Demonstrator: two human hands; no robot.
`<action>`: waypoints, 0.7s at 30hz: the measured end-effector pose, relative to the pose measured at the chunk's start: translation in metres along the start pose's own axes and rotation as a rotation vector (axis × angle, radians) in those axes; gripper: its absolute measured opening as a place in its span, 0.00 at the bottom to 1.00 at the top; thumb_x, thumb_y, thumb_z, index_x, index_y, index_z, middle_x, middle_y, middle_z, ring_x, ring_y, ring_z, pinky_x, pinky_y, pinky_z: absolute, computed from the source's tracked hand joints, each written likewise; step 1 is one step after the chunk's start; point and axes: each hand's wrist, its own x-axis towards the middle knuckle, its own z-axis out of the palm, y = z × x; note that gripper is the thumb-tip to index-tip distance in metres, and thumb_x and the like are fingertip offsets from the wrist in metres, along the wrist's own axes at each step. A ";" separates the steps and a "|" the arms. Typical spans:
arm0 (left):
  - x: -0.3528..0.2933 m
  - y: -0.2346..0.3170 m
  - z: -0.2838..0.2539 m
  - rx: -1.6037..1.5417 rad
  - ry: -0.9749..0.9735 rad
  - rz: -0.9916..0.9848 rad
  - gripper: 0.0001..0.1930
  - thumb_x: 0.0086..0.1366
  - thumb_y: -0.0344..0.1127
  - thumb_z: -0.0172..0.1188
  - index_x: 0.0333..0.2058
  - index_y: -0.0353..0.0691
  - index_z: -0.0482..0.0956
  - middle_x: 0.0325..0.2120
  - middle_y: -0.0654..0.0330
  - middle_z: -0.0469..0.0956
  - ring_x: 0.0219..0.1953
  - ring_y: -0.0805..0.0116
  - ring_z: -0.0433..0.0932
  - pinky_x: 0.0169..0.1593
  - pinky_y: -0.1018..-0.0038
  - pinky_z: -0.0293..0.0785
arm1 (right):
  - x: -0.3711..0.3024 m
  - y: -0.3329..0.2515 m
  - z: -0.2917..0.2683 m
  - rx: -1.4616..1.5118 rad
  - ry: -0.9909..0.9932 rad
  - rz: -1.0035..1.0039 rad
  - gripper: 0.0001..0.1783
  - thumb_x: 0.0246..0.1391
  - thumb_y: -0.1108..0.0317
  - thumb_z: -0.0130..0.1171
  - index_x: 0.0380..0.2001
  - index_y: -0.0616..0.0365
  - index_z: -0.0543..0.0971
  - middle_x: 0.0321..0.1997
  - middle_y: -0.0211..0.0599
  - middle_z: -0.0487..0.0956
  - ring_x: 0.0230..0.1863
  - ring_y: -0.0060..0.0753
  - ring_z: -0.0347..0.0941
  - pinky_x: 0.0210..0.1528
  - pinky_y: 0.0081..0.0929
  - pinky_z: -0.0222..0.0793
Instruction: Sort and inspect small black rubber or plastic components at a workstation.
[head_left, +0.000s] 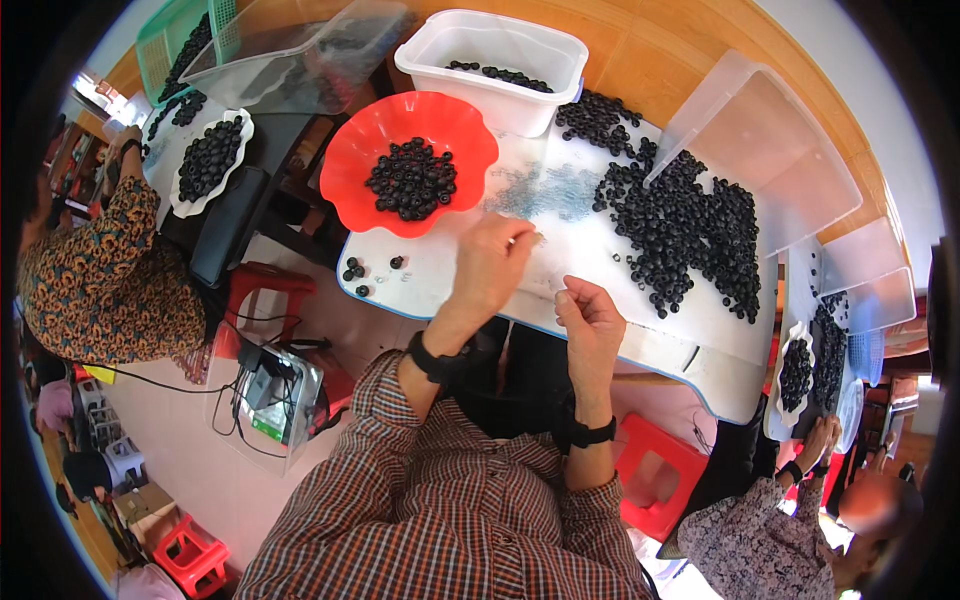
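My left hand (490, 262) hovers over the near side of the white table (440, 285), its fingers curled in and slightly blurred. A tiny pale bit shows by its fingertips, too small to name. Close by on the right, my right hand (592, 318) has thumb and forefinger pinched together; whatever they hold is not visible. Beyond my left hand sits a red wavy-rimmed bowl (345, 165) with small round black parts (412, 180) in it. A large loose heap of the same black parts (680, 225) spreads to the right of my hands.
A white tub (490, 95) with black parts stands at the back. A clear plastic bin (760, 150) tips over the heap. Several loose black parts (355, 270) lie at the left edge. Co-workers sit at left (110, 270) and right (760, 540). A red stool (660, 470) stands below.
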 end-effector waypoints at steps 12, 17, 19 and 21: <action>-0.003 -0.004 0.035 0.395 -0.118 0.063 0.06 0.59 0.32 0.60 0.32 0.36 0.78 0.30 0.50 0.74 0.30 0.50 0.76 0.34 0.61 0.73 | 0.007 0.005 -0.009 -0.005 0.073 -0.029 0.11 0.56 0.77 0.58 0.43 0.64 0.78 0.31 0.26 0.77 0.29 0.14 0.69 0.33 0.14 0.68; -0.016 0.016 0.039 -0.093 -0.337 -0.118 0.08 0.63 0.32 0.57 0.36 0.33 0.80 0.28 0.52 0.78 0.27 0.63 0.77 0.32 0.69 0.73 | 0.012 0.001 -0.012 0.028 0.154 -0.080 0.10 0.59 0.75 0.57 0.44 0.63 0.78 0.31 0.28 0.76 0.28 0.15 0.70 0.32 0.15 0.70; -0.016 0.026 0.046 -0.367 -0.483 -0.436 0.10 0.67 0.34 0.57 0.39 0.32 0.79 0.21 0.66 0.74 0.21 0.82 0.68 0.23 0.82 0.64 | 0.013 0.000 -0.015 -0.005 0.171 -0.122 0.10 0.60 0.74 0.57 0.44 0.62 0.79 0.33 0.28 0.76 0.28 0.15 0.71 0.32 0.14 0.70; -0.012 0.033 0.050 -0.393 -0.508 -0.496 0.10 0.67 0.34 0.57 0.39 0.33 0.80 0.20 0.67 0.74 0.20 0.82 0.67 0.22 0.83 0.63 | 0.014 0.003 -0.021 -0.026 0.187 -0.152 0.09 0.60 0.75 0.57 0.44 0.61 0.79 0.33 0.29 0.77 0.29 0.15 0.71 0.32 0.14 0.70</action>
